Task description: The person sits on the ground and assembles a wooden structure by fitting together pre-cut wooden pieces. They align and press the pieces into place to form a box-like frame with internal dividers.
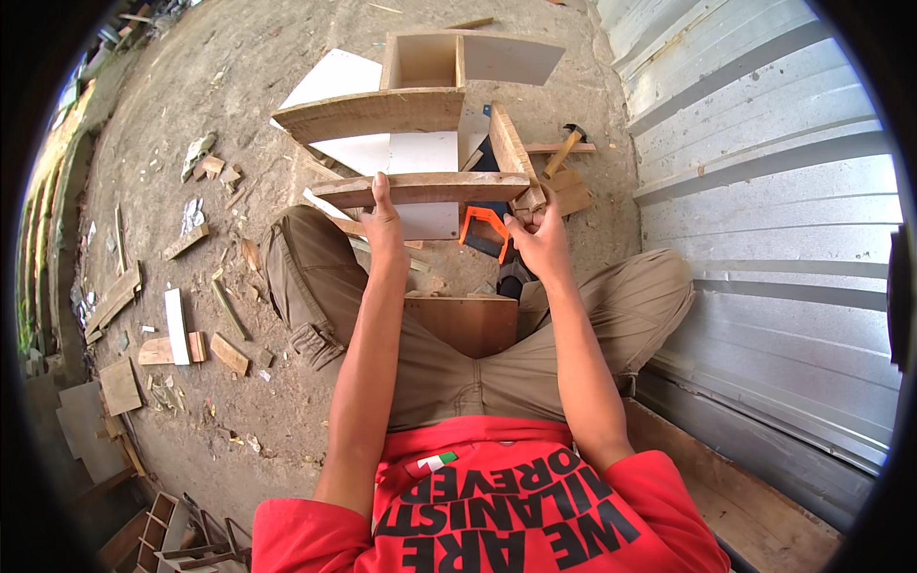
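Observation:
A long wooden board point(449, 188) stretches across in front of me, on edge. My left hand point(385, 229) is closed round its left part, thumb up over the edge. At the board's right end, my right hand point(543, 239) grips the corner where a second, slanting wooden board point(511, 143) meets it. I cannot tell whether the two are fastened. White panels point(423, 222) show under and behind the long board. Just left of my right hand lies a handsaw with an orange handle point(484, 232); its dark blade is partly hidden by the boards.
A box-like wooden frame point(425, 62) with panels stands beyond. A hammer point(565, 151) lies right of the boards. Wood offcuts point(172, 349) litter the ground at left. A corrugated metal wall point(764, 181) runs along the right. A brown board point(468, 323) sits between my legs.

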`<move>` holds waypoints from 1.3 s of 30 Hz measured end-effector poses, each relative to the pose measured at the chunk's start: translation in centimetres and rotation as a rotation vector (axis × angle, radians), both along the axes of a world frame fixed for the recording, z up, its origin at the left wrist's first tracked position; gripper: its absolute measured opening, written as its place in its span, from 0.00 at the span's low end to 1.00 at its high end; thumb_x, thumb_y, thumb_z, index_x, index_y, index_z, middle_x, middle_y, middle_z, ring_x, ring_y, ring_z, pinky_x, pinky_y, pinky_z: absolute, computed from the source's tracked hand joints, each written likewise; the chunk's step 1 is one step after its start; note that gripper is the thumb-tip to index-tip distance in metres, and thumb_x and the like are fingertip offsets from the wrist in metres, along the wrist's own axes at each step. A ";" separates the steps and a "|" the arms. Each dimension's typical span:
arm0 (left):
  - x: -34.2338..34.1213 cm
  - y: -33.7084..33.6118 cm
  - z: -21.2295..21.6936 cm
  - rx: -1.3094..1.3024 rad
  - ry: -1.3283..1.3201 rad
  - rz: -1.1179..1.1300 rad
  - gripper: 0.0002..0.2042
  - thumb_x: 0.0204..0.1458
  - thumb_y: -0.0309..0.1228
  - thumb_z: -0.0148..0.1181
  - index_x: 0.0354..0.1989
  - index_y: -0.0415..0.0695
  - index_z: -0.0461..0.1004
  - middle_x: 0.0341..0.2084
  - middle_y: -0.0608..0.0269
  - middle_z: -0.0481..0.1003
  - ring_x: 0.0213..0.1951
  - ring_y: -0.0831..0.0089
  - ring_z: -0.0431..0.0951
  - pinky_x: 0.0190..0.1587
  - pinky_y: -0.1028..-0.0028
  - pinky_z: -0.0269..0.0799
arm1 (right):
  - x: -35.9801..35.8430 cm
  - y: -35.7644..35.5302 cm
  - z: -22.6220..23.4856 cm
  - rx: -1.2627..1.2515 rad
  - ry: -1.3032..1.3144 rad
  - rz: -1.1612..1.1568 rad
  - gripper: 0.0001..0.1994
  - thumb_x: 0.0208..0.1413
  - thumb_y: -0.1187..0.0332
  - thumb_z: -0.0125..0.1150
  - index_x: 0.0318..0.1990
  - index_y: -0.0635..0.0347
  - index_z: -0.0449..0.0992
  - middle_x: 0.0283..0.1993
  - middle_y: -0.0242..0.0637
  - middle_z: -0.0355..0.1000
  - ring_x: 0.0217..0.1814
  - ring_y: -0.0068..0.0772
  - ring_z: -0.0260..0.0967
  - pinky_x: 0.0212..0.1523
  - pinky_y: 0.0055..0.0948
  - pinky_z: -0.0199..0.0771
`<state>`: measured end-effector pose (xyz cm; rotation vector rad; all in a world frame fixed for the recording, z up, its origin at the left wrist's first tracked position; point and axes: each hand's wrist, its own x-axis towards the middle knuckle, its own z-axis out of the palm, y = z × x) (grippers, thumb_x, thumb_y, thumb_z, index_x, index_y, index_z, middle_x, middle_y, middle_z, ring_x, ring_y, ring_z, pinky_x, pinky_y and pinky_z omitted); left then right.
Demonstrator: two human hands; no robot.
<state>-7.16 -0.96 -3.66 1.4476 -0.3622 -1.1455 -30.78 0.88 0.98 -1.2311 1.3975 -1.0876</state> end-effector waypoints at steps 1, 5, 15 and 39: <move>0.0 0.0 0.1 0.014 0.002 -0.004 0.56 0.51 0.70 0.56 0.71 0.28 0.54 0.66 0.45 0.62 0.63 0.56 0.67 0.64 0.58 0.63 | 0.2 0.1 -0.2 -0.082 0.143 -0.011 0.26 0.61 0.76 0.60 0.66 0.63 0.62 0.40 0.42 0.77 0.36 0.36 0.78 0.36 0.35 0.75; 0.0 -0.1 0.4 0.037 0.011 -0.011 0.56 0.50 0.70 0.58 0.71 0.28 0.55 0.67 0.46 0.61 0.64 0.57 0.65 0.65 0.59 0.60 | -0.1 -0.7 -1.0 -0.131 0.437 -0.061 0.21 0.62 0.72 0.60 0.61 0.65 0.67 0.44 0.54 0.79 0.44 0.54 0.80 0.41 0.43 0.77; 0.0 -0.2 0.5 0.023 0.032 0.019 0.54 0.49 0.69 0.61 0.70 0.30 0.58 0.66 0.49 0.63 0.64 0.59 0.64 0.67 0.61 0.57 | -1.6 -1.3 -2.3 -0.232 0.714 -0.144 0.10 0.58 0.72 0.63 0.45 0.65 0.72 0.28 0.53 0.74 0.32 0.62 0.73 0.31 0.45 0.71; 2.0 0.9 3.9 0.011 0.039 0.062 0.56 0.49 0.70 0.58 0.75 0.37 0.52 0.71 0.48 0.56 0.68 0.58 0.60 0.69 0.61 0.55 | -1.4 1.9 0.2 -0.244 0.234 -0.347 0.14 0.63 0.69 0.63 0.50 0.71 0.75 0.30 0.42 0.80 0.28 0.23 0.74 0.32 0.28 0.73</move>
